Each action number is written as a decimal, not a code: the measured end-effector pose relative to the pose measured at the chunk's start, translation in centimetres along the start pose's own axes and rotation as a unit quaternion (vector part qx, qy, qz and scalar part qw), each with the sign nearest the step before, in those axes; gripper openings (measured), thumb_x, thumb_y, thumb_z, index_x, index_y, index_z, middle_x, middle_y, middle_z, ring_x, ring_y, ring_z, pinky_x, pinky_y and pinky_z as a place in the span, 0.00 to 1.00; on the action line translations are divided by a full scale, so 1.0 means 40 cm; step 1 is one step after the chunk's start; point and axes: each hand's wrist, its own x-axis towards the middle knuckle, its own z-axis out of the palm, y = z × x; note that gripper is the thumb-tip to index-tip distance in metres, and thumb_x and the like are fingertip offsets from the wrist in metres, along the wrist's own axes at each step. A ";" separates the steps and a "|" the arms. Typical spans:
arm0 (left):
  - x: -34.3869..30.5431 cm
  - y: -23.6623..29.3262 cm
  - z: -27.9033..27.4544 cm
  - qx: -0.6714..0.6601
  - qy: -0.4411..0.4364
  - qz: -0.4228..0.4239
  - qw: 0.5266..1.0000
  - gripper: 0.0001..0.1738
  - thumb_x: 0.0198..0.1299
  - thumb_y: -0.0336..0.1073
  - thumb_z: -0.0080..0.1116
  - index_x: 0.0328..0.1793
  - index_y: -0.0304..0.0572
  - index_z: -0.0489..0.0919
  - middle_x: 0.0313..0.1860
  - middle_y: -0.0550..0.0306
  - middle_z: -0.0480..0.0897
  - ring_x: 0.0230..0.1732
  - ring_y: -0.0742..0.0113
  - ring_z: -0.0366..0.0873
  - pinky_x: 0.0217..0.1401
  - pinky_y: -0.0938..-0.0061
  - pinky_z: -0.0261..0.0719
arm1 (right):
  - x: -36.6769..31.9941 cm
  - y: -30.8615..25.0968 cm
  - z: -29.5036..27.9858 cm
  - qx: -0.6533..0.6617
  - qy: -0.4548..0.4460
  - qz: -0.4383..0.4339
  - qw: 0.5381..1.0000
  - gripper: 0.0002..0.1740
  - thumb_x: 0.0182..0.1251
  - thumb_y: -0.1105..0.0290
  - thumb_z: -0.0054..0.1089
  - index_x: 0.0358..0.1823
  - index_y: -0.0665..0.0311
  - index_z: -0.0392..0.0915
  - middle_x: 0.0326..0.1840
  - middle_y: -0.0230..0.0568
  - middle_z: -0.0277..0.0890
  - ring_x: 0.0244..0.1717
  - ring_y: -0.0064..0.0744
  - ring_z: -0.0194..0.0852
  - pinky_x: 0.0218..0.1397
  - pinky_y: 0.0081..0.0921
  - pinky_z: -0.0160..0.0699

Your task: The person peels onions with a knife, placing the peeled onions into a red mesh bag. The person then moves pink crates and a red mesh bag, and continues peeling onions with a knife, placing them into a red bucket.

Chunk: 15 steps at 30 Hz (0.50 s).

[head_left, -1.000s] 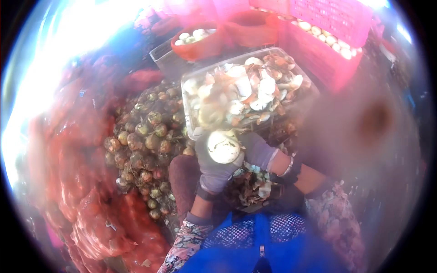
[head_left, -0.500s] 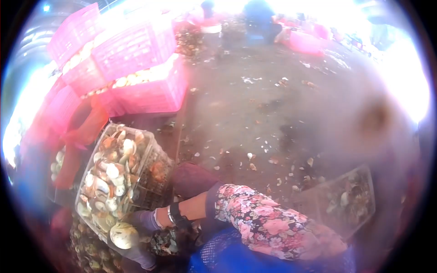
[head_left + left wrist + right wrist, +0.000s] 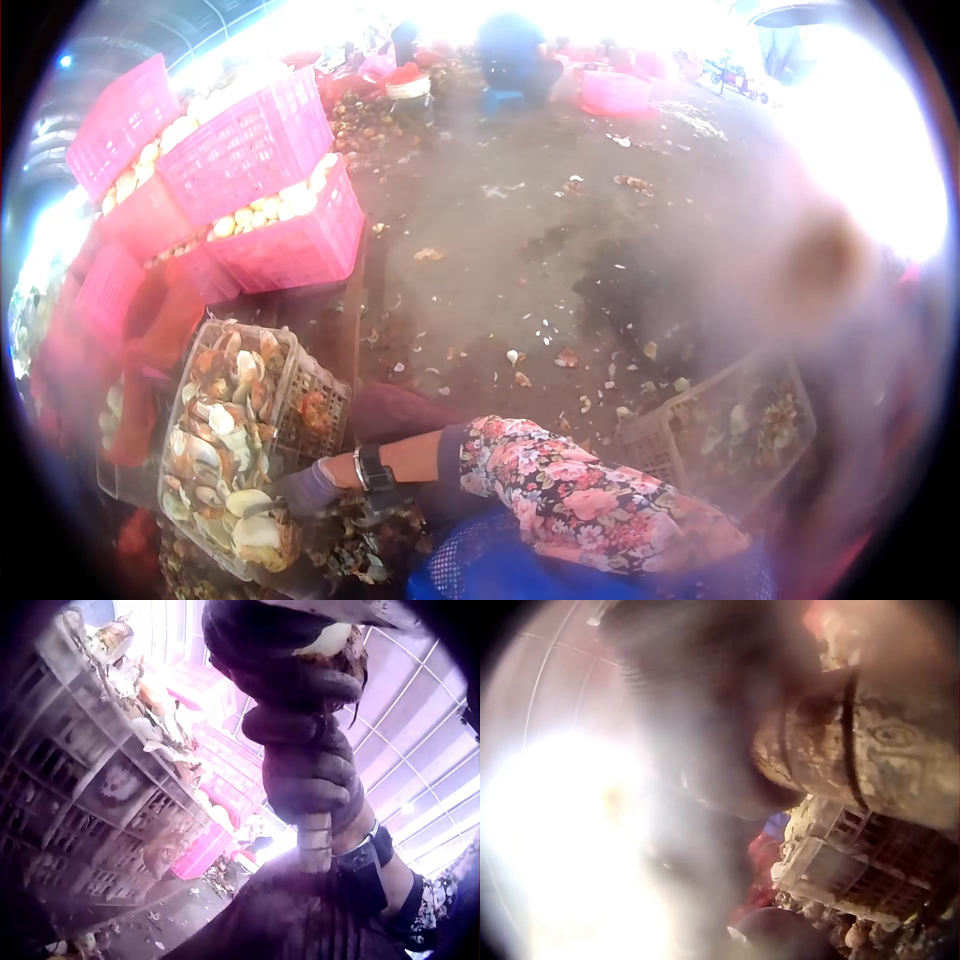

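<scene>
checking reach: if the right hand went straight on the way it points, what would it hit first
Probably the scallop shells heaped in the grey crate: the right hand points at them, close by, though depth is blurred.

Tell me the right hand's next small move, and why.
Probably flick the pale shell off into the crate: the right hand grips a wooden handle at the crate's rim, that shell lies beside its fingers, and the crate holds a heap of shells.
</scene>
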 end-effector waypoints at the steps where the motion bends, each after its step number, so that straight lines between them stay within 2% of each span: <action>1: -0.001 0.000 0.002 -0.002 -0.004 -0.005 1.000 0.38 0.49 0.39 0.70 0.65 0.33 0.68 0.51 0.49 0.78 0.46 0.59 0.81 0.43 0.68 0.84 | -0.006 -0.001 -0.001 -0.014 0.007 0.007 1.000 0.24 0.55 0.69 0.62 0.56 0.60 0.74 0.46 0.48 0.81 0.46 0.41 0.80 0.51 0.37 0.80; 4: -0.001 0.002 0.013 -0.014 -0.011 -0.015 1.000 0.37 0.50 0.39 0.69 0.66 0.33 0.68 0.51 0.49 0.78 0.46 0.59 0.81 0.42 0.68 0.84 | 0.039 0.035 0.015 -0.104 0.079 -0.119 0.984 0.26 0.55 0.68 0.63 0.58 0.61 0.73 0.43 0.51 0.81 0.44 0.41 0.81 0.47 0.35 0.80; 5: -0.003 0.002 0.016 -0.016 -0.014 -0.018 1.000 0.37 0.50 0.39 0.69 0.66 0.33 0.68 0.51 0.48 0.78 0.46 0.59 0.81 0.42 0.68 0.84 | 0.041 0.050 0.017 -0.087 0.118 -0.222 0.964 0.26 0.55 0.68 0.63 0.57 0.62 0.74 0.43 0.51 0.81 0.44 0.41 0.80 0.47 0.35 0.79; 7: 0.001 0.002 0.021 -0.019 -0.024 -0.025 0.999 0.37 0.51 0.39 0.68 0.66 0.33 0.68 0.52 0.48 0.79 0.46 0.59 0.82 0.41 0.69 0.85 | -0.007 0.024 0.044 -0.046 0.197 -0.421 0.885 0.25 0.54 0.67 0.63 0.55 0.63 0.74 0.45 0.52 0.80 0.46 0.41 0.79 0.47 0.36 0.77; 10: -0.001 0.005 0.035 -0.028 -0.042 -0.034 0.998 0.36 0.52 0.38 0.67 0.66 0.33 0.68 0.52 0.48 0.79 0.47 0.59 0.82 0.41 0.69 0.85 | -0.036 0.002 0.055 -0.116 0.260 -0.369 0.885 0.23 0.55 0.67 0.63 0.53 0.65 0.75 0.48 0.51 0.79 0.48 0.40 0.78 0.49 0.35 0.76; 13: 0.001 0.008 0.041 -0.038 -0.050 -0.042 0.997 0.36 0.53 0.38 0.67 0.67 0.33 0.68 0.52 0.48 0.79 0.47 0.59 0.82 0.40 0.69 0.85 | -0.055 -0.041 0.047 -0.102 0.236 -0.303 0.918 0.27 0.54 0.66 0.65 0.57 0.65 0.74 0.51 0.50 0.79 0.51 0.41 0.77 0.52 0.35 0.76; 15: -0.003 0.010 0.039 -0.046 -0.055 -0.049 0.996 0.35 0.54 0.38 0.66 0.67 0.33 0.68 0.53 0.48 0.79 0.47 0.59 0.82 0.40 0.69 0.86 | -0.046 -0.043 0.035 -0.129 0.244 -0.304 0.912 0.28 0.54 0.66 0.65 0.58 0.63 0.74 0.51 0.50 0.79 0.51 0.43 0.78 0.53 0.35 0.76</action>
